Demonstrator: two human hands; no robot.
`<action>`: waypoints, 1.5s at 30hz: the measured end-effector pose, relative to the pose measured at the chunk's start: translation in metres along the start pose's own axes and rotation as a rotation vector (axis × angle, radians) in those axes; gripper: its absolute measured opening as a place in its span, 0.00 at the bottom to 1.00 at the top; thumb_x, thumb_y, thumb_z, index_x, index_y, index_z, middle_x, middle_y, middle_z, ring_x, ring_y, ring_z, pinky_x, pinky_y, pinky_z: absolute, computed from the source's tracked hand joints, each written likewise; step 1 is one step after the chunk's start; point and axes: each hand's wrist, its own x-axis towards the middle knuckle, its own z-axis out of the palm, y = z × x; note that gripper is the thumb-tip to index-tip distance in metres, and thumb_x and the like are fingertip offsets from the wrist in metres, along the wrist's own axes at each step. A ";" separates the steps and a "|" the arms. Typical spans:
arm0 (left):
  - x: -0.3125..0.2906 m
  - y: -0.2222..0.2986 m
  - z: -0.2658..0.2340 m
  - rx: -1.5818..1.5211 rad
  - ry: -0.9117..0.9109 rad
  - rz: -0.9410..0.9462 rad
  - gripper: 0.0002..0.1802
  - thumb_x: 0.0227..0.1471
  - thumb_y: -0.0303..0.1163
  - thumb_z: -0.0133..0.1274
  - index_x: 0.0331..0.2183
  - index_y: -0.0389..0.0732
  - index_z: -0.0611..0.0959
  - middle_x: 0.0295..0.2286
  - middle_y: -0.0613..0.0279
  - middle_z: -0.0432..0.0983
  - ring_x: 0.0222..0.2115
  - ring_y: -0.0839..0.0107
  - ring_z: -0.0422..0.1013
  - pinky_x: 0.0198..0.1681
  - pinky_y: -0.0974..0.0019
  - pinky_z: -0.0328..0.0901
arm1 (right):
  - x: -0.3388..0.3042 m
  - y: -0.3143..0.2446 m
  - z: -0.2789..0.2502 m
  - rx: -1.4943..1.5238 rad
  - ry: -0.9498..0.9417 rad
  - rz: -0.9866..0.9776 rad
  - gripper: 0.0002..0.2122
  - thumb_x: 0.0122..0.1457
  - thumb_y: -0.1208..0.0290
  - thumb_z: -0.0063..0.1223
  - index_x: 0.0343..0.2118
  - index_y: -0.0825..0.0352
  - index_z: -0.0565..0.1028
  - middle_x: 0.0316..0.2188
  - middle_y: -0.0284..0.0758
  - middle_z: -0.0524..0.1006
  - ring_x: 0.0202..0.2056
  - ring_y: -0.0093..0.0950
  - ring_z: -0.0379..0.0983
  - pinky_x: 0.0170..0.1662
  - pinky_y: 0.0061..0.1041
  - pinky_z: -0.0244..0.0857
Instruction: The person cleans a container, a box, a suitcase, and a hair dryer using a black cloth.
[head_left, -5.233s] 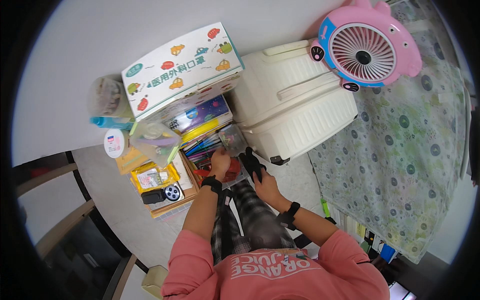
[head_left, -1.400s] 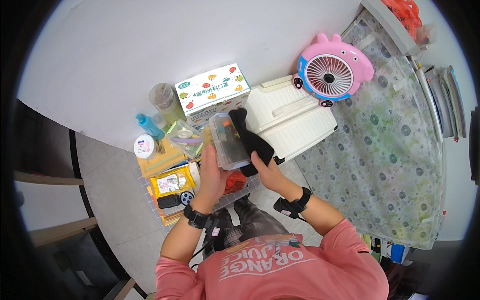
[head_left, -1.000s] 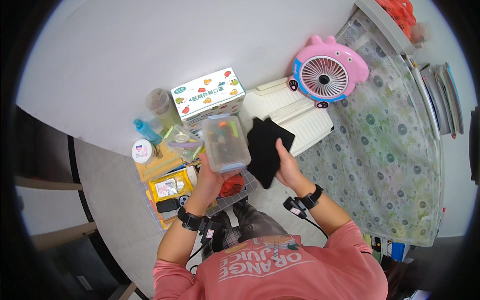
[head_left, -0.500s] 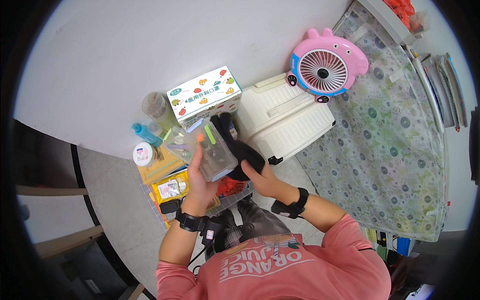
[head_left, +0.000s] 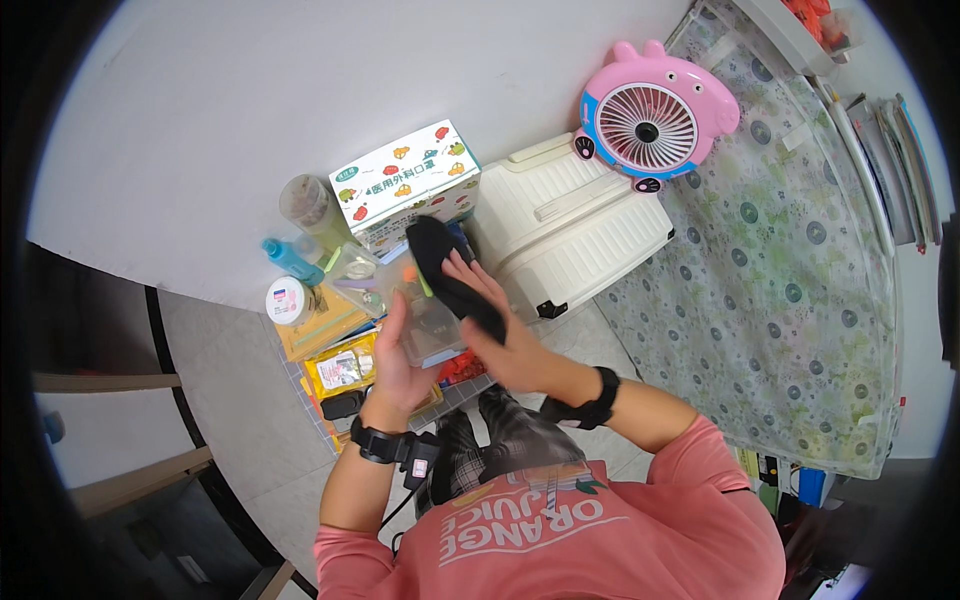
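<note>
My left hand [head_left: 402, 370] grips the clear box [head_left: 425, 327]; my right hand [head_left: 512, 352] holds the black cloth [head_left: 444, 278] lengthwise over the box's right side.

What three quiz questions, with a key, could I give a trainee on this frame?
1. Which hand grips the clear box, and which has its fingers on the black cloth?
2. True or false: in the picture, the suitcase is right of the patterned box.
3. What colour is the bottle? (a) red (b) blue (c) yellow

Key: 1. Left hand; right hand. 2. True. 3. b.
</note>
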 end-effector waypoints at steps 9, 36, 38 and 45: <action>-0.012 -0.013 0.000 0.142 0.063 -0.010 0.27 0.56 0.46 0.42 0.55 0.47 0.62 0.48 0.62 0.65 0.47 0.66 0.64 0.50 0.59 0.60 | 0.053 0.027 -0.007 0.604 -0.031 0.545 0.22 0.63 0.54 0.35 0.44 0.71 0.68 0.39 0.34 0.72 0.40 0.19 0.65 0.43 0.20 0.61; -0.022 0.010 -0.012 0.481 -0.078 -0.036 0.26 0.51 0.35 0.50 0.51 0.39 0.67 0.43 0.64 0.69 0.44 0.74 0.65 0.48 0.69 0.59 | 0.002 0.008 -0.039 0.536 0.395 0.367 0.17 0.61 0.60 0.42 0.37 0.74 0.73 0.28 0.29 0.74 0.29 0.19 0.67 0.35 0.20 0.61; -0.023 0.004 -0.002 0.511 -0.063 -0.052 0.26 0.50 0.35 0.52 0.50 0.39 0.68 0.41 0.66 0.70 0.43 0.76 0.64 0.47 0.71 0.59 | 0.003 -0.009 -0.039 0.206 0.102 0.400 0.16 0.61 0.62 0.42 0.39 0.73 0.71 0.29 0.30 0.74 0.31 0.19 0.65 0.36 0.20 0.61; -0.020 0.000 0.010 0.634 -0.082 -0.007 0.28 0.48 0.37 0.55 0.50 0.38 0.68 0.40 0.65 0.69 0.41 0.78 0.64 0.45 0.71 0.59 | 0.006 0.002 -0.040 0.422 0.019 0.407 0.16 0.62 0.63 0.42 0.42 0.73 0.70 0.34 0.32 0.74 0.36 0.17 0.65 0.40 0.19 0.61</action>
